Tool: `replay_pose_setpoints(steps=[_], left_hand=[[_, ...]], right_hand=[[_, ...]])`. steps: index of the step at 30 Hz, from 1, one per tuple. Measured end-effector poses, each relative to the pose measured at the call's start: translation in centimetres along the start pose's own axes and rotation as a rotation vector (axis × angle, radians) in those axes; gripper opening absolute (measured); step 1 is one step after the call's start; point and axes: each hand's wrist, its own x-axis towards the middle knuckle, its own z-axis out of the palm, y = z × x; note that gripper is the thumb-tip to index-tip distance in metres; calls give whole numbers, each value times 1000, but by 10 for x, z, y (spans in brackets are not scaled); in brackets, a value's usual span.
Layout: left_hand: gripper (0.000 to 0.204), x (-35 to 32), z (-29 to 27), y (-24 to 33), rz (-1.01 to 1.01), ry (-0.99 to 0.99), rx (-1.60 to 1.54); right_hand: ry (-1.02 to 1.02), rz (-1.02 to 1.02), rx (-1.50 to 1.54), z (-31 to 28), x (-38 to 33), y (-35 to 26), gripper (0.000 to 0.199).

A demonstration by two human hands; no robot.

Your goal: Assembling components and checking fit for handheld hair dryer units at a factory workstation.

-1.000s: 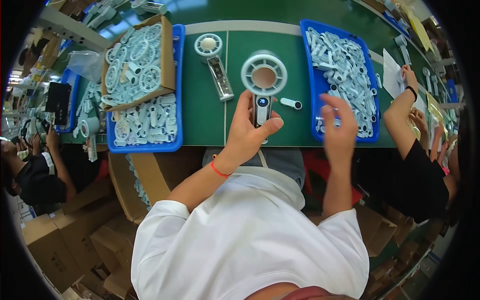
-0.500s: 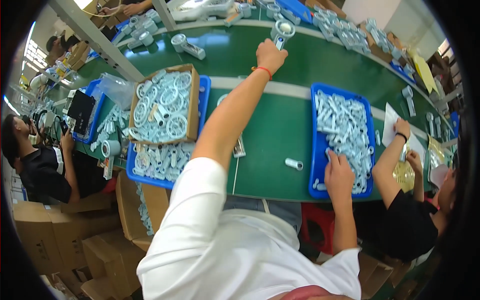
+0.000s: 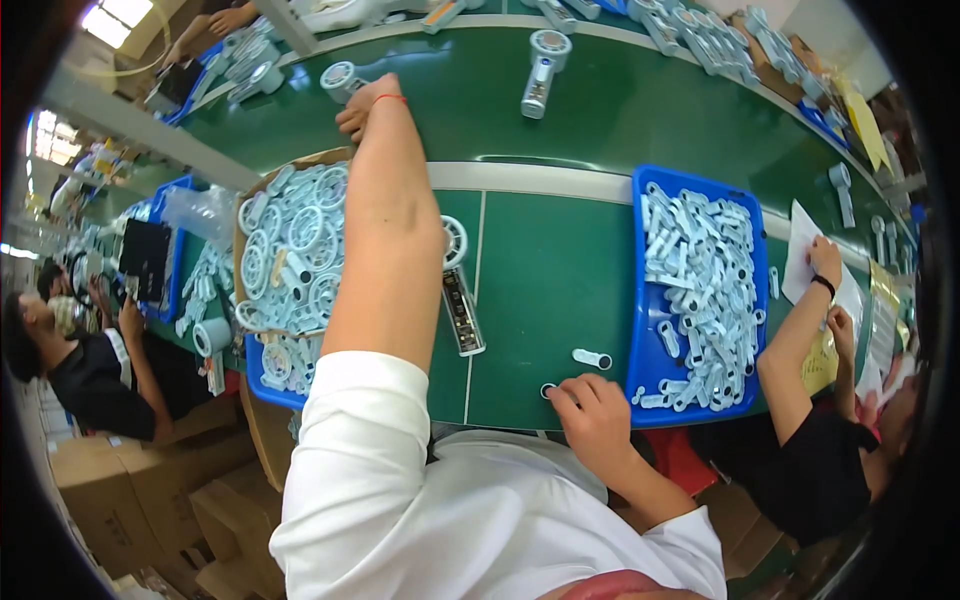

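Observation:
My left hand [image 3: 370, 105] reaches far across to the green belt, its fingers curled round the handle of a light-blue handheld fan [image 3: 341, 77]. Near the table's front edge, my right hand [image 3: 597, 420] pinches a small light-blue handle cover [image 3: 548, 391], mostly hidden by the fingers; only its round end shows. A similar loose cover [image 3: 592, 358] lies just beyond. Beside my left forearm rests an opened handheld fan [image 3: 462, 312] with its circuit board exposed, its round head partly hidden by the arm. Another fan [image 3: 541, 78] lies on the belt.
At right stands a blue tray [image 3: 637, 290] of light-blue covers. A cardboard box [image 3: 240, 225] of ring parts sits on another blue tray [image 3: 256, 375] at left. A metal post [image 3: 150, 125] rises at left. Co-workers sit on both sides.
My left hand has let go of the fan in the middle of the belt and moved left to another fan. My right hand has come out of the blue tray leftward with a cover.

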Motion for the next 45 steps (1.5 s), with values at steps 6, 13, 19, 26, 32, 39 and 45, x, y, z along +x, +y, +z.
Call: replay_pose_setpoints(steps=[6, 13, 19, 26, 32, 39, 45], left_hand=[[50, 23, 26, 9, 447, 147, -435], [38, -114, -149, -29, 964, -1017, -1527], [62, -216, -185, -270, 688, -1300, -1081], [78, -218, -171, -339, 555, -1543, -789], [85, -211, -163, -343, 784, -1438, -607], [89, -212, -167, -339, 1129, -1250, -377], [84, -218, -166, -340, 1173, -1132, -336]], right_hand=[[-84, 18, -67, -1, 2, -7, 25], [131, 575, 1233, -23, 8, 5, 33], [197, 529, 1453, -24, -1, 12, 34], [80, 637, 1245, -18, -7, -10, 32], [124, 631, 1121, -9, -7, -18, 32], [96, 692, 1035, -10, -6, -17, 24], [92, 700, 1051, -7, -5, -15, 20]])
